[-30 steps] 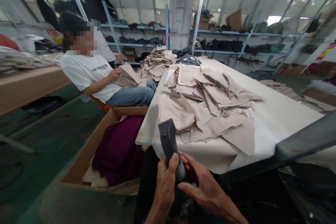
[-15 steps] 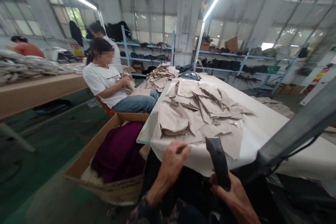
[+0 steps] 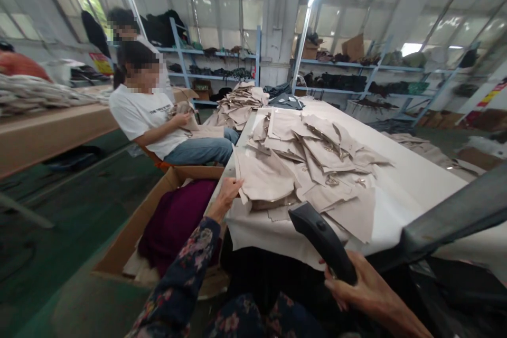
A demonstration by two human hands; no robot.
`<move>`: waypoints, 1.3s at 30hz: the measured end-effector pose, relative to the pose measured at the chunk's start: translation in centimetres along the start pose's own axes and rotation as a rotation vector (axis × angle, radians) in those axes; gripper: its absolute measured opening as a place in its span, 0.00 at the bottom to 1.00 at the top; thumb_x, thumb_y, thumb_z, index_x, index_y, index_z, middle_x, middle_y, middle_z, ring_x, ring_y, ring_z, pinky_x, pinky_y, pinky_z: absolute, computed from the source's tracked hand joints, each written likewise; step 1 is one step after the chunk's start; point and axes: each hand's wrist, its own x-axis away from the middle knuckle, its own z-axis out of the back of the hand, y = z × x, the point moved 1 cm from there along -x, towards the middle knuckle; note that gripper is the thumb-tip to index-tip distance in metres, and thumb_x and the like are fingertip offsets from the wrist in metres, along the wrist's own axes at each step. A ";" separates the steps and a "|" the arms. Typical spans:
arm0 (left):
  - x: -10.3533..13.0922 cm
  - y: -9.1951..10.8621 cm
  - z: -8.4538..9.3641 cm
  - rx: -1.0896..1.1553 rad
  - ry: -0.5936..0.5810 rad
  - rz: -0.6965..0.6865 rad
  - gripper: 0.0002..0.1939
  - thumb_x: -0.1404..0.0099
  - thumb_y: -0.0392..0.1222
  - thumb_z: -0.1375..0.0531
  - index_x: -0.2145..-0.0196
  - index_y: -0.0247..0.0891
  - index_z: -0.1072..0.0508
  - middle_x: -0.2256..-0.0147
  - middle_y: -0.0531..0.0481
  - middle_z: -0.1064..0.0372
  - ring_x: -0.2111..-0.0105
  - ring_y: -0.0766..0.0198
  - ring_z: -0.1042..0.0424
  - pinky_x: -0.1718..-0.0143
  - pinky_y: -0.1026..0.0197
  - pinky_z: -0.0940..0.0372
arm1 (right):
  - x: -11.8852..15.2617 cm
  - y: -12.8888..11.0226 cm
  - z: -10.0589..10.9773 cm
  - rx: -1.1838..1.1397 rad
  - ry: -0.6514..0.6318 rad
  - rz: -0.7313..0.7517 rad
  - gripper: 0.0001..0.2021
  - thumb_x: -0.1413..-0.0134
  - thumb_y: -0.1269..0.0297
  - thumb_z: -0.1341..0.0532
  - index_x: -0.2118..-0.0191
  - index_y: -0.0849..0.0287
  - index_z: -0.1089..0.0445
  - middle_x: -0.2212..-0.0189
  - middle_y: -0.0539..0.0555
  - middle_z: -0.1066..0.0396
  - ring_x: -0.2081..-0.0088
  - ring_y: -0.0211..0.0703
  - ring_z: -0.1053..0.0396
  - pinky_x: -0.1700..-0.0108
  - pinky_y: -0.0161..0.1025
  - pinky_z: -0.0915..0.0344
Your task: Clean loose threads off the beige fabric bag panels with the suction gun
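L hand (image 3: 227, 195) is out at the nr L corner of the table (image 3: 420, 163), grip closed on the L edge of a beige piece (image 3: 267, 177), fingertips pinching the cloth there; how firmly, can't tell. Piece lies flat-ish at the front L of the beige pile (image 3: 312, 142), gold-ish trim (prob. a zip) along its nr edge. R hand (image 3: 350, 282) is lower, just off the nr table edge, grip wrapped round the body of a black tool (image 3: 322, 232), clipper-like, w/ its head pointing up & L twd the piece, apart from L hand. Can't tell if the tool's head touches any cloth or if it's switched on.

Step in hand, by the look of it: L hand getting hold of one piece while R hand keeps the tool ready. Next move, in my judgement, calls for a secure pinch on that edge, w/ the piece kept free of its neighbours & the tool head clear of L fingers.

Around: white sheet (image 3: 253, 232) hangs over the nr table edge; cardboard box (image 3: 119, 245) w/ purple cloth (image 3: 174, 222) sits below, L of the table; grey bar (image 3: 455, 211) slants in at R. A seated co-worker (image 3: 146, 121) in a white T-shirt, beyond the box, handles similar beige cloth.
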 end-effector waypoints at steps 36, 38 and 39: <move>3.9 -3.8 -0.7 -0.658 -0.241 -0.750 0.24 0.34 0.36 0.50 0.42 0.30 0.38 0.45 0.32 0.35 0.45 0.49 0.34 0.45 0.45 0.38 | -3.5 -0.9 3.5 -0.023 0.093 -0.091 0.11 0.53 0.65 0.39 0.63 0.64 0.34 0.85 0.45 0.35 0.83 0.36 0.36 0.77 0.33 0.38; 3.5 -4.4 -0.8 -0.891 -0.360 -0.981 0.25 0.35 0.30 0.52 0.40 0.30 0.40 0.40 0.31 0.43 0.39 0.47 0.44 0.43 0.44 0.41 | -2.7 0.6 3.6 -0.050 0.099 -0.105 0.11 0.53 0.65 0.39 0.62 0.64 0.34 0.84 0.46 0.34 0.83 0.36 0.36 0.78 0.33 0.39; 3.1 -4.4 -0.9 -0.976 -0.417 -1.068 0.25 0.35 0.29 0.52 0.40 0.32 0.39 0.38 0.31 0.45 0.37 0.47 0.49 0.42 0.43 0.43 | -2.3 1.2 3.7 -0.070 0.103 -0.109 0.12 0.53 0.65 0.38 0.62 0.64 0.34 0.83 0.46 0.34 0.83 0.36 0.35 0.78 0.33 0.39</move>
